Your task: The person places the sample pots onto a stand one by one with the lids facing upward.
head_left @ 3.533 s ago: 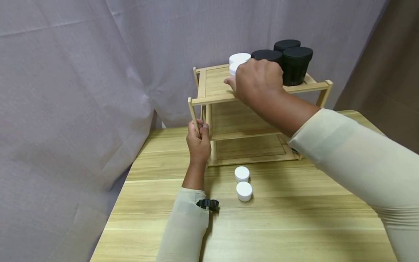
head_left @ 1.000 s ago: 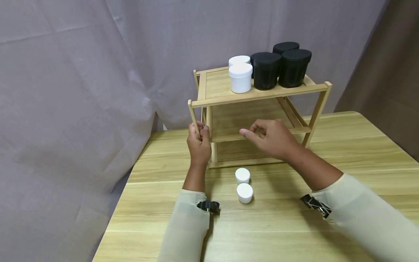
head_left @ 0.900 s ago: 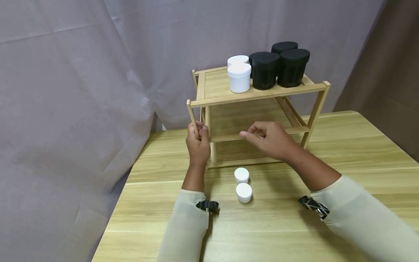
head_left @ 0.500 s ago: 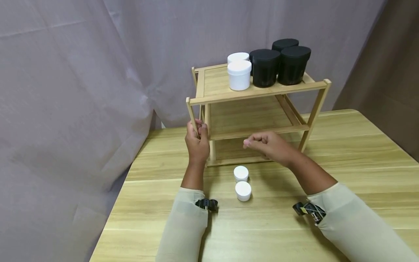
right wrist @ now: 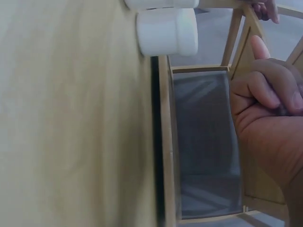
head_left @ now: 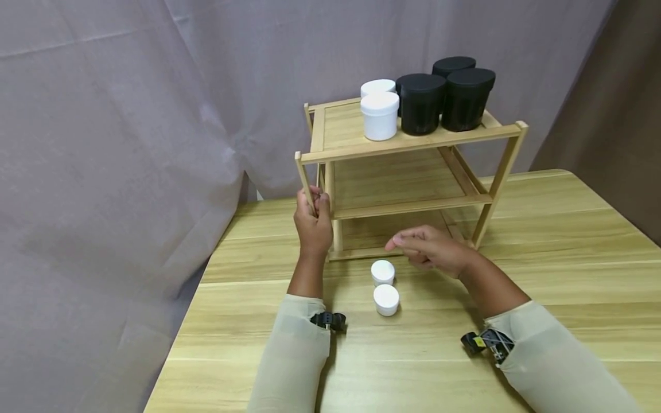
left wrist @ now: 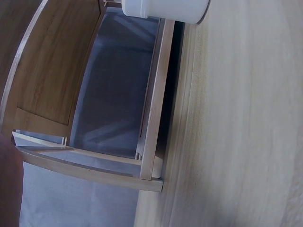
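Note:
My left hand [head_left: 313,226] grips the left front post of a wooden shelf rack [head_left: 413,205]; only a sliver of that hand shows in the left wrist view. Past the front of the rack, my right hand [head_left: 434,249] hovers with nothing in it. Its index finger [right wrist: 259,47] points out while the others bend toward the palm. To the left of and below its fingertips stand two small white lidded jars on the table, a rear jar [head_left: 383,272] and a front jar [head_left: 386,300], one close behind the other.
Two larger white jars, one of them the front white jar [head_left: 380,116], stand on the rack's top shelf beside several black lidded jars [head_left: 422,106]. Grey curtain [head_left: 155,143] hangs behind the wooden table [head_left: 232,344]. The table's left edge slants alongside the curtain.
My right hand left the white jars on the top shelf, came down in front of the rack, and sank further toward the small jars. My left hand stayed on the post.

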`<state>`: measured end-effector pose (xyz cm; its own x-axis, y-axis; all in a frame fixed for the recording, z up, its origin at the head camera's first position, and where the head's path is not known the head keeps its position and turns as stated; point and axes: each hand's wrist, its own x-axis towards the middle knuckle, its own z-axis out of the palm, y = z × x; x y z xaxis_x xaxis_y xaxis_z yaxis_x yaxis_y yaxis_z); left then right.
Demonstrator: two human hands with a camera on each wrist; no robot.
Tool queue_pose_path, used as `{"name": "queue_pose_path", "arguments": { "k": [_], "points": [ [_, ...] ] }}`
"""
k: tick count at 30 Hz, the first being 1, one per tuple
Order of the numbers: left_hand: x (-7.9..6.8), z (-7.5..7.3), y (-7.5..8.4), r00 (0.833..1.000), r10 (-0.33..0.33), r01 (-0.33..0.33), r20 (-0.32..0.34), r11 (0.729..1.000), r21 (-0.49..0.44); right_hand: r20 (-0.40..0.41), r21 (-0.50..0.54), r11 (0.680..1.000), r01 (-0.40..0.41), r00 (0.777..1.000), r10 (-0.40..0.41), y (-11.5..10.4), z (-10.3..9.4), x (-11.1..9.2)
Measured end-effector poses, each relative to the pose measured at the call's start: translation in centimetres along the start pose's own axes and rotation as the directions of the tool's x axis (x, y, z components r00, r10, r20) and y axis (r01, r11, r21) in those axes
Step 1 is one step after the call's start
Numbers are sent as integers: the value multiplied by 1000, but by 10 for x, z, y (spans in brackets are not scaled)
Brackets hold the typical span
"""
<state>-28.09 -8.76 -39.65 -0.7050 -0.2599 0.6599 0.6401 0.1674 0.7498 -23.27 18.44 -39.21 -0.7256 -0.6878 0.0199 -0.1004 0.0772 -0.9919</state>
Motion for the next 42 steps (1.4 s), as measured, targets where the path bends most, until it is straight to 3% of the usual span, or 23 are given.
{"name": "queue_pose_path", "arguments": {
  "k": [8, 16, 32, 42],
  "points": [
    [1, 0, -1, 1000, 15, -15, 8, 1000, -6, -43, 123, 992, -24, 999, 30, 18, -1, 1],
    [1, 0, 0, 1000, 9, -9, -6, 1000, 5, -29, 159, 983, -93, 995, 99, 32, 2, 5],
    [-2, -2, -1, 1000, -5, 5, 21, 1000, -4, -26, 54, 952, -302, 952, 304, 44, 5, 4],
    [-1, -1, 0, 1000, -18, 19, 24, 999, -35, 1, 65, 954, -292, 956, 292, 49, 6, 8]
  ]
}}
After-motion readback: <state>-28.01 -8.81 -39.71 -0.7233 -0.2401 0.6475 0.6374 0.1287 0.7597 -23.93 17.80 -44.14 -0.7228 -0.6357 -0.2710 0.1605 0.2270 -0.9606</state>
